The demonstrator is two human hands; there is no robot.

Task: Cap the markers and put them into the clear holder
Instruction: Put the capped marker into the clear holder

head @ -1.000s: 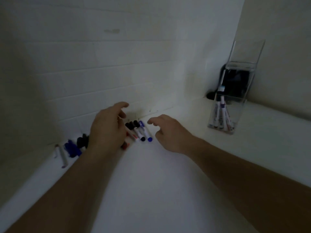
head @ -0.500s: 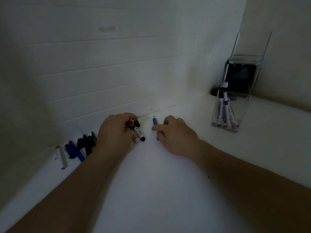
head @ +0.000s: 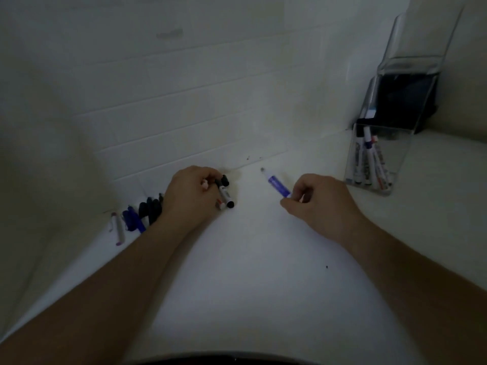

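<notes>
Left hand [head: 191, 197] covers most of the markers beneath it [head: 224, 196], so how many lie there can't be counted. The blue marker [head: 278, 186] vanishes at its rear end into the right hand [head: 320, 204]. Print on the markers in the clear holder [head: 369, 164] is too small to read. A dark object behind the holder [head: 405, 101] is too dim to identify. Both forearms run off the bottom edge.

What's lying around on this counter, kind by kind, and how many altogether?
Clear holder: 1
Stored markers: about 4
Blue marker, right hand: 1
Gripped markers, left hand: at least 2
Dark caps, far left: too bunched to count
Total countable: about 8
</notes>
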